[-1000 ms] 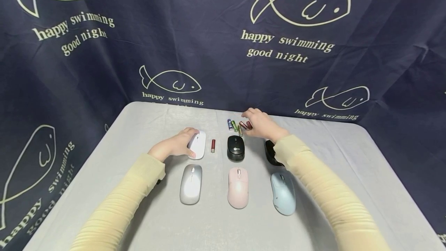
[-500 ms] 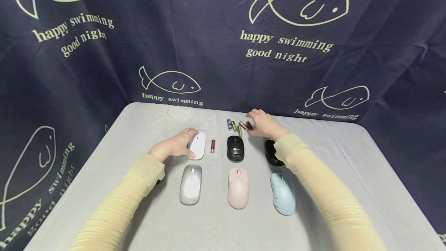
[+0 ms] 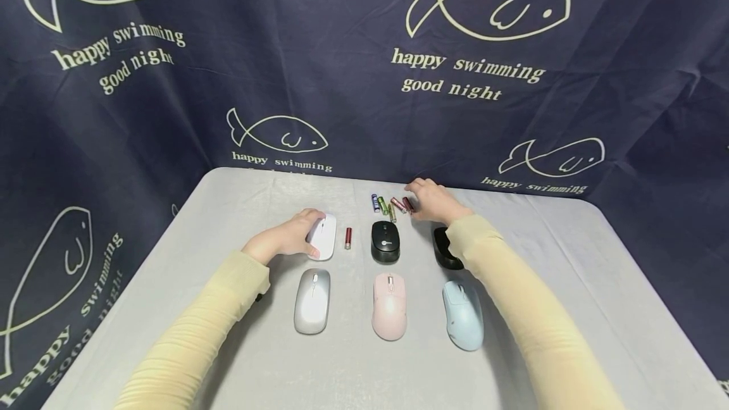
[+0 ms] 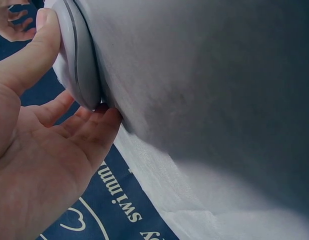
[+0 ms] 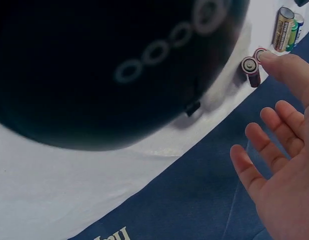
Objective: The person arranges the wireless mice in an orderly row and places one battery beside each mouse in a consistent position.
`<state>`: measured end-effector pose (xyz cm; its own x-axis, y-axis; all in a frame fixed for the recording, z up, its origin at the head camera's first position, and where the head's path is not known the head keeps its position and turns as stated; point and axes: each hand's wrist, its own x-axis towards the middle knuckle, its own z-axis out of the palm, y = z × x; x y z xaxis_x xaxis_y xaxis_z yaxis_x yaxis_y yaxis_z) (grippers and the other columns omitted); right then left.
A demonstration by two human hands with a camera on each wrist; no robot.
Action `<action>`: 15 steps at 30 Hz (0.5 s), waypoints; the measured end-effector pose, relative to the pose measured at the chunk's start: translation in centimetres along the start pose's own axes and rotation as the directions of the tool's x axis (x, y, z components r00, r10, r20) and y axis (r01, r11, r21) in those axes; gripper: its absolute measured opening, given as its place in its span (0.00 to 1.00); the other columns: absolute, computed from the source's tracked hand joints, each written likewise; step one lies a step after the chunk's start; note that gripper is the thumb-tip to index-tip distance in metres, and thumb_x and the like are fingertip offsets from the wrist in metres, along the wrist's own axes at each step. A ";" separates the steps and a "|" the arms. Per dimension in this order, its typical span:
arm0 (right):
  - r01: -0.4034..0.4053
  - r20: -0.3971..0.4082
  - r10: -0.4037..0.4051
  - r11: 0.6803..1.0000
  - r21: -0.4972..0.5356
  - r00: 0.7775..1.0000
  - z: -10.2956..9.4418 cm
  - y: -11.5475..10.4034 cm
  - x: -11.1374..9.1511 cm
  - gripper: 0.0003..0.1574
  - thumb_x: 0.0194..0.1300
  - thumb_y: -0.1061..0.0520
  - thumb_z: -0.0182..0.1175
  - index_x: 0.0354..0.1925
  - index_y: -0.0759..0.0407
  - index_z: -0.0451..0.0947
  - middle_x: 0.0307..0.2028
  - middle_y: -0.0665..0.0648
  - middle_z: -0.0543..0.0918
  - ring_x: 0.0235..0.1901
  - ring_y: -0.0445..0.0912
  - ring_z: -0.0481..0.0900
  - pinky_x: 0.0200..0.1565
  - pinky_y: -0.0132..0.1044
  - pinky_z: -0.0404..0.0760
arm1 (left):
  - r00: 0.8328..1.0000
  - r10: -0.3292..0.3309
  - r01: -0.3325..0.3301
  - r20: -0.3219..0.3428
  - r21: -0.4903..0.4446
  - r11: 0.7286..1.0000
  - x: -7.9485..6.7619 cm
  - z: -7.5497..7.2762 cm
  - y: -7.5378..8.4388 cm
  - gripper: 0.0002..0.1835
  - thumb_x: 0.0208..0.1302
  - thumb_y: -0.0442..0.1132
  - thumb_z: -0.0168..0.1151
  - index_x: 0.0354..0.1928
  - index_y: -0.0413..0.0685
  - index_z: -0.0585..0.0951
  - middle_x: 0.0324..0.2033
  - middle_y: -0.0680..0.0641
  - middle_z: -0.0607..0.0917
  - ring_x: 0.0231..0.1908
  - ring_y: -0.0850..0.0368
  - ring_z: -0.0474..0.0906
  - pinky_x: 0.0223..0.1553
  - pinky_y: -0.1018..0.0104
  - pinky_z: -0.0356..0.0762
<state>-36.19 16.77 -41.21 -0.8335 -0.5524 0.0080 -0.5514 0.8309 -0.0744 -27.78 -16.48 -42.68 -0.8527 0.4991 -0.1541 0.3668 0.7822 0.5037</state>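
Nearest row on the table [image 3: 353, 372], left to right: silver mouse [image 3: 311, 302], pink mouse [image 3: 390, 309], light blue mouse [image 3: 464, 316]. Next row: my left hand [image 3: 287, 233] grips the white mouse [image 3: 323, 239] between thumb and fingers; a single red battery [image 3: 348, 238] lies just beside it, then a black mouse [image 3: 385, 242] and a second black mouse [image 3: 444, 250], partly covered by my right sleeve [image 3: 535, 321]. Farther: my right hand [image 3: 435, 202], fingers spread and slightly bent, grasps nothing; its thumb is at the battery cluster [image 3: 392, 212], contact unclear. Behind: navy cloth [image 3: 364, 81] printed with fish.
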 end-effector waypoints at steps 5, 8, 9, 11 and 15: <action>0.000 0.010 0.000 1.000 -0.001 1.000 0.5 0.1 0.3 0.43 0.45 0.57 0.71 0.60 0.65 0.69 0.57 0.64 0.72 0.56 0.60 0.69 0.53 0.56 0.73 | 1.000 0.008 -0.008 -0.003 -0.003 1.000 -0.1 0.0 0.2 0.47 0.46 0.38 0.73 0.66 0.31 0.58 0.65 0.31 0.61 0.67 0.37 0.56 0.69 0.46 0.53; 0.003 0.004 -0.003 1.000 -0.010 1.000 0.6 0.1 0.5 0.42 0.45 0.58 0.70 0.60 0.65 0.69 0.57 0.64 0.72 0.56 0.60 0.69 0.53 0.56 0.73 | 1.000 0.007 -0.008 -0.004 -0.005 1.000 -0.2 0.0 0.2 0.47 0.47 0.38 0.73 0.66 0.31 0.58 0.65 0.32 0.61 0.67 0.37 0.56 0.69 0.46 0.53; 0.007 -0.002 -0.007 1.000 -0.016 1.000 0.7 0.1 0.6 0.42 0.45 0.59 0.70 0.60 0.65 0.70 0.57 0.64 0.73 0.56 0.60 0.70 0.53 0.56 0.74 | 1.000 0.007 -0.007 -0.004 -0.005 1.000 -0.2 0.0 0.2 0.47 0.47 0.38 0.73 0.66 0.31 0.58 0.65 0.32 0.61 0.66 0.37 0.56 0.69 0.46 0.53; 0.013 -0.009 -0.013 1.000 -0.027 1.000 0.7 0.1 0.6 0.41 0.45 0.59 0.69 0.59 0.65 0.70 0.57 0.64 0.73 0.55 0.60 0.70 0.51 0.56 0.75 | 1.000 0.005 -0.005 -0.004 -0.005 1.000 -0.2 -0.1 0.2 0.47 0.47 0.39 0.73 0.66 0.31 0.58 0.65 0.32 0.61 0.67 0.37 0.56 0.69 0.46 0.53; 0.020 -0.005 -0.020 0.999 -0.039 1.000 0.6 -0.1 0.8 0.39 0.46 0.60 0.69 0.58 0.66 0.71 0.56 0.64 0.74 0.54 0.60 0.71 0.52 0.54 0.75 | 1.000 0.004 -0.004 -0.003 -0.006 1.000 -0.2 -0.1 0.2 0.48 0.46 0.39 0.73 0.67 0.31 0.58 0.66 0.32 0.61 0.67 0.37 0.56 0.69 0.46 0.53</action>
<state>-36.75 16.21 -41.79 -0.8226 -0.5684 0.0139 -0.5685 0.8219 -0.0355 -27.62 -16.46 -42.52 -0.8522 0.5014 -0.1496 0.3681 0.7776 0.5097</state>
